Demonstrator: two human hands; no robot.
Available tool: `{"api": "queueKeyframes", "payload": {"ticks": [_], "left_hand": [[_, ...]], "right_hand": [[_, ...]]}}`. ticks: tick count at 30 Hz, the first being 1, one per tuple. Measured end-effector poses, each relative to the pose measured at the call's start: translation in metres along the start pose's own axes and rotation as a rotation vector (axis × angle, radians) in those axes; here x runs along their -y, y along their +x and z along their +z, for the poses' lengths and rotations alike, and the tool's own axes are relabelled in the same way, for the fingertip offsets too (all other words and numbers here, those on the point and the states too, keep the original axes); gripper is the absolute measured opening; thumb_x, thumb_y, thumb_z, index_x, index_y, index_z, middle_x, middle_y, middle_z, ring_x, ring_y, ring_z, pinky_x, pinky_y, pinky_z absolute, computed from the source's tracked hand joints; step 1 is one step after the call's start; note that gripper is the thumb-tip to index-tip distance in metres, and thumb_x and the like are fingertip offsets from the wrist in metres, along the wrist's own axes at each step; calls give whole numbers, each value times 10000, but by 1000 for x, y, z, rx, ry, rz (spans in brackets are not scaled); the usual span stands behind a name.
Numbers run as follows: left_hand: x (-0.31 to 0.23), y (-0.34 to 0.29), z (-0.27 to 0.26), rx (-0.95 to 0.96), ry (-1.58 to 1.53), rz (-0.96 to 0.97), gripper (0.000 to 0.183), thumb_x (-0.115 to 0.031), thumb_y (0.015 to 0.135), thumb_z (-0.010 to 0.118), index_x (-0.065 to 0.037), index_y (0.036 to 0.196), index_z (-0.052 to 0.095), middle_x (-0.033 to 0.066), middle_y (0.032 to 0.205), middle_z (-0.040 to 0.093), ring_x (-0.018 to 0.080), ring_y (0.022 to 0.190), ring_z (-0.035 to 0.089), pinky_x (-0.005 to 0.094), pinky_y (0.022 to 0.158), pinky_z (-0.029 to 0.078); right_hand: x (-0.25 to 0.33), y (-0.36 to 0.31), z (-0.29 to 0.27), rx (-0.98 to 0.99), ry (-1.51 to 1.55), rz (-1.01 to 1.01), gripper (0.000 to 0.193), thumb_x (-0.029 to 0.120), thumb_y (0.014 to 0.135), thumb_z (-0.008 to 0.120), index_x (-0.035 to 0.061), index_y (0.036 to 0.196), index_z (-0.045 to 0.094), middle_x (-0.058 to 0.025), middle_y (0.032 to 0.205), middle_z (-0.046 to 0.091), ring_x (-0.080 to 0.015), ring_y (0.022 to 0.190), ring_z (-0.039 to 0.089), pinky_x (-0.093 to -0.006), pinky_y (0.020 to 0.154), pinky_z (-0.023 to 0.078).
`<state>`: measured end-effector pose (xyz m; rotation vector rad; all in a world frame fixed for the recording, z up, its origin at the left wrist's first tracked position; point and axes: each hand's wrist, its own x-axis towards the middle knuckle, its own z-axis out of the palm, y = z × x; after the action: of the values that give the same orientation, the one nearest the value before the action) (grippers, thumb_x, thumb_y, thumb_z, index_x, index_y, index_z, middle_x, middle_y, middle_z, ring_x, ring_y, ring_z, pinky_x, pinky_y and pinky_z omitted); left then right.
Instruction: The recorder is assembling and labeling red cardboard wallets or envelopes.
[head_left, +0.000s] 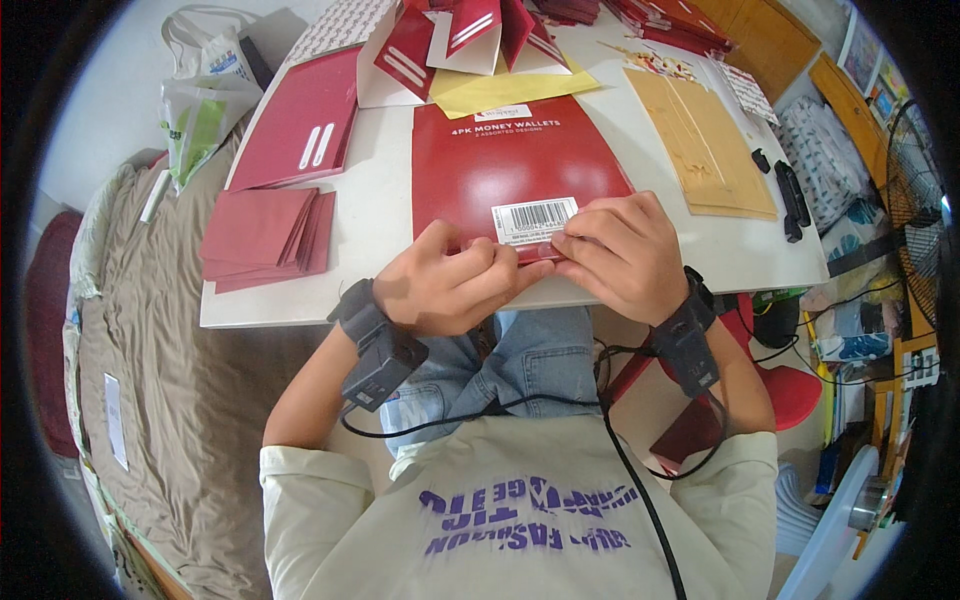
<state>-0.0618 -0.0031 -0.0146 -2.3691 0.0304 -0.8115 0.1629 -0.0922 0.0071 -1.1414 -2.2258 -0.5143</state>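
Note:
A flat red printed pack [500, 180] lies on the white table in front of me, with a white barcode label [535, 218] close to its near edge. My left hand [455, 275] is closed on that near edge, left of the label, its fingers curled and pinched. At the label's right corner my right hand [625, 250] pinches the same edge between thumb and fingers. The two hands almost meet at the table's front edge. A shiny strip shows along the gripped edge; whether it is clear film I cannot tell. Dark bands with small boxes sit on both wrists.
Left on the table [270, 305] are large red sheets [300, 120] and a stack of small red cards [268, 240]. Folded red-and-white cards [480, 35] stand beyond a yellow sheet [515, 88]. Tan envelopes [705, 145] and black objects [792, 195] lie right. Cables cross my lap.

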Motion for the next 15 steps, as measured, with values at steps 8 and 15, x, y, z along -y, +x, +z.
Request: {"api": "queueKeyframes", "payload": {"ticks": [8, 15], "left_hand": [[4, -2, -3, -16, -74, -4, 420, -173, 800, 646, -156, 1215, 590, 1, 917, 497, 114, 803, 517, 274, 612, 437], [7, -5, 3, -58, -87, 30, 444, -184, 797, 650, -152, 1221, 522, -4, 925, 536, 114, 813, 541, 273, 631, 442]], "right_hand": [[-5, -4, 0, -32, -44, -233, 176, 130, 731, 680, 118, 905, 693, 12, 986, 626, -135, 877, 595, -297, 716, 464], [-11, -7, -8, 25, -133, -351, 210, 117, 741, 665, 85, 948, 689, -39, 1004, 648, -167, 897, 600, -306, 713, 487]]}}
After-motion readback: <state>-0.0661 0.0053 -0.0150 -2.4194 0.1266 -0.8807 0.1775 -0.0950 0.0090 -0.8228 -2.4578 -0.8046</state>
